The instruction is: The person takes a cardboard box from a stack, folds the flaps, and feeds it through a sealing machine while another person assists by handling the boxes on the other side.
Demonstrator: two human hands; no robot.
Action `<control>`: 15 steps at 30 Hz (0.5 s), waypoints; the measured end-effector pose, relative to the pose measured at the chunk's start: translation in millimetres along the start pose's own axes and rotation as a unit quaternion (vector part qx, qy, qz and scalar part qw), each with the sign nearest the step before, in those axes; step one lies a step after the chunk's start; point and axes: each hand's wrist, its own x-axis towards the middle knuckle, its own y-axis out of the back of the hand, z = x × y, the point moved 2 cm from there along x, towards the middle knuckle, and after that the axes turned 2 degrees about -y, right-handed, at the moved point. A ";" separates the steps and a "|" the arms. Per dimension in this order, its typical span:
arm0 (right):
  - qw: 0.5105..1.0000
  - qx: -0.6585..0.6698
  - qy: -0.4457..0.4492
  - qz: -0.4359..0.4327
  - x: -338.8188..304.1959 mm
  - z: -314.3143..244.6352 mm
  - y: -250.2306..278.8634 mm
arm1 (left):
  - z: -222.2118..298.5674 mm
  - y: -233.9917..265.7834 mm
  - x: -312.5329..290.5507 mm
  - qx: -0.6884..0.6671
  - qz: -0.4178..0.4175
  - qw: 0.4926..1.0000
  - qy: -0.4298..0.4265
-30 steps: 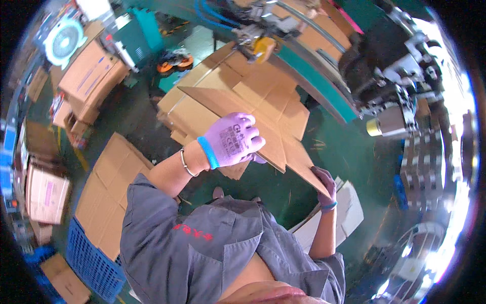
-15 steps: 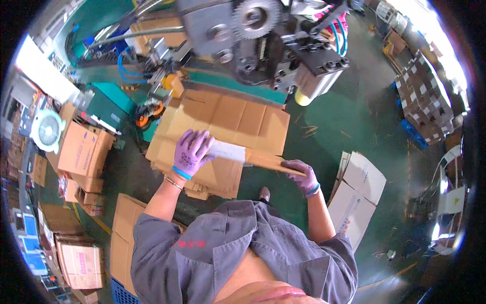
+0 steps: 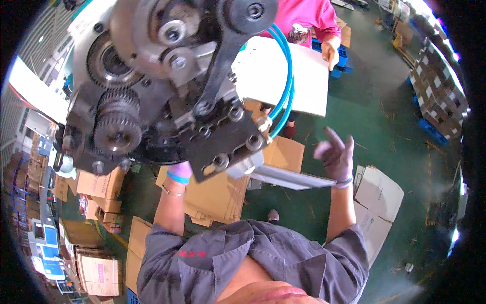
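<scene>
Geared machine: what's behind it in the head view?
Partly showing past the machine: left hand, flat cardboard, white board. The left hand's fingers are covered; its grip can't be told.

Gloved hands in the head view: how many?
2. The right hand, fingers spread, right of the dark machine; the left hand, mostly hidden behind that machine. The co-worker's hand at top looks bare. Others may be hidden.

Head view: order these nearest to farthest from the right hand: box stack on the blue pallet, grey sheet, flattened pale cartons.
From the right hand:
1. Grey sheet: its tip just below.
2. Flattened pale cartons: to the lower right.
3. Box stack: well off, upper right.
</scene>
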 end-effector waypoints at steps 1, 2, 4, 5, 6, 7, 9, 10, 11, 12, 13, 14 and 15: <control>0.999 0.021 -0.012 0.032 19.0 -10.1 0.7 | 3.1 1.5 3.3 0.005 -0.015 1.000 -0.001; 0.997 0.041 -0.028 0.063 36.5 -20.4 -3.6 | 4.5 5.5 6.7 0.008 -0.030 1.000 0.001; 0.993 0.092 0.054 0.039 67.5 -47.0 -44.0 | 1.9 15.2 9.7 0.010 -0.050 0.999 0.016; 0.996 0.051 0.048 0.052 77.2 -50.4 -46.6 | 0.9 21.2 9.8 0.010 -0.056 0.998 0.025; 0.997 0.010 0.042 0.065 81.5 -52.3 -48.8 | -1.2 24.6 10.6 0.008 -0.061 0.998 0.033; 0.994 -0.040 0.038 0.090 77.6 -63.4 -66.1 | -3.3 27.8 10.0 0.007 -0.061 0.997 0.041; 0.992 -0.068 0.045 0.092 78.1 -57.9 -58.6 | -8.5 36.2 10.5 0.003 -0.064 0.996 0.054; 0.990 -0.086 0.050 0.097 75.7 -57.8 -53.3 | -11.2 36.5 12.1 -0.005 -0.063 0.996 0.057; 0.990 -0.077 0.059 0.105 72.4 -61.8 -53.9 | -15.3 37.2 13.4 -0.009 -0.061 0.996 0.060; 0.986 -0.103 0.061 0.119 68.8 -63.2 -45.0 | -19.8 37.7 13.7 -0.015 -0.061 0.996 0.063; 0.988 -0.091 0.063 0.111 62.7 -66.3 -40.4 | -24.7 35.8 13.1 -0.018 -0.060 0.996 0.065; 0.989 -0.081 0.066 0.104 53.9 -71.7 -39.0 | -28.2 33.4 11.9 -0.026 -0.058 0.996 0.067; 0.989 -0.076 0.070 0.102 45.3 -73.5 -39.4 | -32.2 31.4 11.9 -0.031 -0.060 0.996 0.066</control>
